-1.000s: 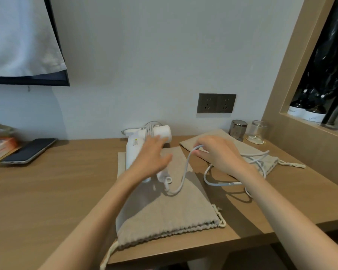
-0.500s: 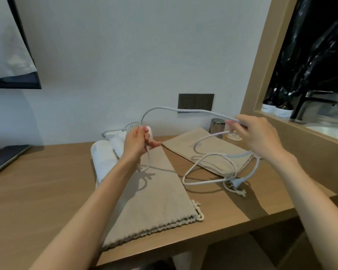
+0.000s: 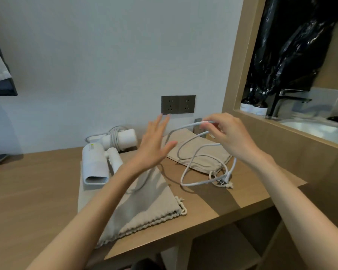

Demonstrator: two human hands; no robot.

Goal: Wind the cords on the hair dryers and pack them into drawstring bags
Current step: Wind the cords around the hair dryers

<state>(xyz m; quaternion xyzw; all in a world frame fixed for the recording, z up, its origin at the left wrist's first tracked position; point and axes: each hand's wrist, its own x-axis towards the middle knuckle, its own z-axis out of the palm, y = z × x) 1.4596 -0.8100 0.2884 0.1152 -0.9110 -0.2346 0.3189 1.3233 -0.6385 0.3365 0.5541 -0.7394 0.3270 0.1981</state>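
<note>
Here, head view: a person is winding a hair dryer's cord at a wooden desk (image 3: 37, 191).
Right hand: the right hand (image 3: 230, 135) is pinching a raised loop of the white cord (image 3: 185, 178) between thumb and fingertips, at about 2 o'clock from frame centre.
Left hand: the left hand (image 3: 154, 147) is hovering flat and wide, fingers spread, gripping nothing, just left of the loop.
Cord: it is trailing down in loose coils across the far bag, its plug (image 3: 225, 177) lying at 4 o'clock of the coils.
Doing it well: the free hand is likely best catching the slack while the loops are being kept even; the plug could be snagging on the bag's drawstring.
Hair dryers: two, both white; the near dryer (image 3: 95, 166) is lying on the near bag's top corner at 9 o'clock, and the far dryer (image 3: 123, 139), already wrapped, is sitting by the wall.
Drawstring bags: two, the near bag (image 3: 144, 203) and far bag (image 3: 199, 154), both flat and seemingly unfilled.
</note>
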